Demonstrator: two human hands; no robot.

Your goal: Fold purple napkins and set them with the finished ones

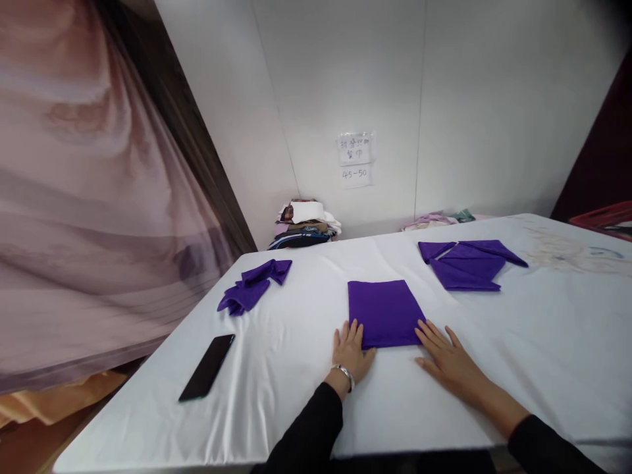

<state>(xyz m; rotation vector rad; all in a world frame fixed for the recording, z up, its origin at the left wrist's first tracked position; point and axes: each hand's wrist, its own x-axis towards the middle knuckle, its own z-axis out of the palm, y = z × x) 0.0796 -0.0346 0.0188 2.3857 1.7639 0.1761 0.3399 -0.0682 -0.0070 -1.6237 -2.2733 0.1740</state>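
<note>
A purple cloth napkin (385, 313), folded into a flat square, lies on the white-covered table in front of me. My left hand (351, 352) rests at its near left corner, fingers stretched out and fingertips touching the edge. At the near right corner, my right hand (444, 359) lies with its fingers spread, the fingertips on the cloth's edge. Neither hand grips anything. A second purple cloth (469, 263), loosely folded with pointed ends, is farther back on the right. Another purple cloth (254, 286) sits crumpled at the left.
A black phone (207, 367) lies on the white tablecloth (286, 395) at the left. Behind the table's far edge are a stack of folded clothes (306, 224) and more fabric (432, 221). A handwritten paper sign (356, 159) hangs on the wall; a pink curtain (93, 197) hangs left.
</note>
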